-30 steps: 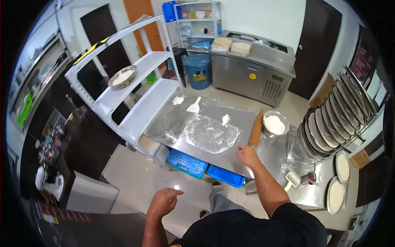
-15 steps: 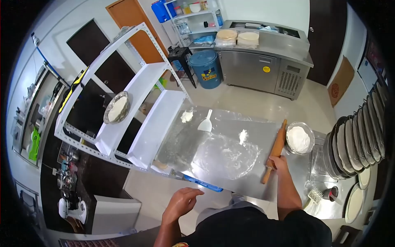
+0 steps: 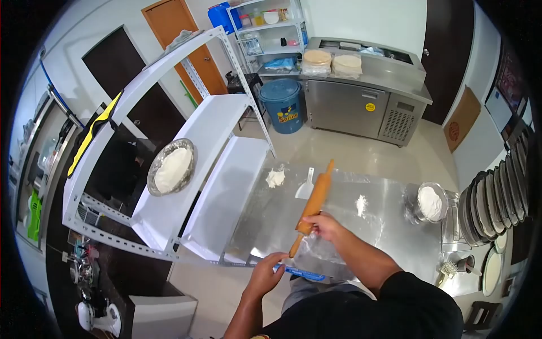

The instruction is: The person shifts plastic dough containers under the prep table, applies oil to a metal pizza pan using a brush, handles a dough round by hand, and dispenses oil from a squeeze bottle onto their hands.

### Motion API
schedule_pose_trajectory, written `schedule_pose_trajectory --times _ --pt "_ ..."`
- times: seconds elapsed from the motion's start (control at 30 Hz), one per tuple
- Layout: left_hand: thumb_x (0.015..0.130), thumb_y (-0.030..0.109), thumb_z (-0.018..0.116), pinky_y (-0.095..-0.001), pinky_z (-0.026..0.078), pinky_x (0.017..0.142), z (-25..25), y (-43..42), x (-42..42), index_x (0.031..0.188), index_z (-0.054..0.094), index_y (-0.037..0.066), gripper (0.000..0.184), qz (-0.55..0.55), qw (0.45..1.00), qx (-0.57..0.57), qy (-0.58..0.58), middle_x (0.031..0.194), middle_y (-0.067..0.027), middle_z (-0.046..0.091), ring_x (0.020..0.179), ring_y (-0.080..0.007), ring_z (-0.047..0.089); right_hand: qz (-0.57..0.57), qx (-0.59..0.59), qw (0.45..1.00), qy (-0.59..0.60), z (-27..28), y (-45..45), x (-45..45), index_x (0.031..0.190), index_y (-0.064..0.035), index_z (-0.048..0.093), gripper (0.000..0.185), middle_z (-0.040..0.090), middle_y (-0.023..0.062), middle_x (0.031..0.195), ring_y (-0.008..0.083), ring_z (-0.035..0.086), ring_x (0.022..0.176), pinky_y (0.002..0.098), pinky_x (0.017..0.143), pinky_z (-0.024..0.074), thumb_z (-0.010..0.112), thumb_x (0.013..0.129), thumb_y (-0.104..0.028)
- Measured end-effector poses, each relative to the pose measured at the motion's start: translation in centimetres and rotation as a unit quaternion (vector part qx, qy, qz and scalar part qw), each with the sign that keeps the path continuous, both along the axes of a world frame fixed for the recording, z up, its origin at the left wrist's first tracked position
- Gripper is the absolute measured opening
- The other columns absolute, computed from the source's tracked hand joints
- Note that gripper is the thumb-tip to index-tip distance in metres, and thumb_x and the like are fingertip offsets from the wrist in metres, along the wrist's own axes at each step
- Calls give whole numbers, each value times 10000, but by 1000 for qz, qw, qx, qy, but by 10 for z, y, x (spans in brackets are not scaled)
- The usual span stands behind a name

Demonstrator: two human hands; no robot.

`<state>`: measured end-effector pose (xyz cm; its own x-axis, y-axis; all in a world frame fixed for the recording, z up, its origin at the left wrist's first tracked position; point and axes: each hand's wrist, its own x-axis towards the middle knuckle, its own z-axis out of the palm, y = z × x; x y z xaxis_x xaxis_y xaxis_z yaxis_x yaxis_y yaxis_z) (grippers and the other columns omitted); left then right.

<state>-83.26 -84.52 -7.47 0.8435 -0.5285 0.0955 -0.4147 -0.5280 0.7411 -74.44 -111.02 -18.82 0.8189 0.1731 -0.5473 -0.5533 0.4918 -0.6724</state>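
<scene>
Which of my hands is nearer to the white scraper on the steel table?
Your right. The right hand holds the rolling pin, a little on your side of the scraper. The left hand is farther back, beside the pin's near handle.

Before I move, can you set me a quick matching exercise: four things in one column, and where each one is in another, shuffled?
Things:
1. Rolling pin
2. White scraper
3. Lidded bin
4. Yellow sticker

Places:
A. On the front of the steel cabinet
B. Flat on the metal table, between a heap of white powder and the thing being held
C. Standing on the floor
D. Held in the right hand

Right pairs: 1-D, 2-B, 3-C, 4-A
</scene>
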Motion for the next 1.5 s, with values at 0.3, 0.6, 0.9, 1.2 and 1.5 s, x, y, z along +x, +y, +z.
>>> schedule_pose_trajectory --times 0.3,0.6,0.9,1.2,1.5 --pt "950 128 631 -337 544 850 -54 108 48 1227 670 62 287 27 970 -61 234 1096 -99 719 958 -188 674 -72 -105 990 65 -54 110 86 1032 -25 692 294 719 89 903 192 695 790 369 639 546 813 805 -167" --pt "940 122 631 -340 539 813 -90 131 92 1219 668 59 289 -39 956 -44 286 1082 -119 705 954 -210 668 -41 -432 900 49 -40 102 76 1000 13 688 350 661 79 850 160 630 694 327 572 489 777 876 -302" --pt "837 90 686 -447 498 933 -125 51 188 1152 636 15 328 39 997 2 -64 1133 -164 659 1074 -389 613 -85 -262 959 63 9 -1 -96 1144 -57 681 334 682 80 1175 159 648 967 352 822 508 713 922 -304" --pt "848 101 693 -425 445 1052 -78 -18 163 1278 611 24 444 -141 988 -57 -21 1326 -188 604 1233 -379 568 -299 3 952 -69 96 -22 -204 1571 -110 292 747 425 206 1532 371 526 1294 494 1046 431 544 995 -513" --pt "874 118 694 -441 364 1132 44 -139 -2 1358 572 19 509 -312 936 -121 -107 1485 -189 492 1381 -367 454 -355 278 835 -315 151 -39 -272 1562 -152 324 829 362 234 1566 459 353 1427 611 1150 306 418 954 -707"
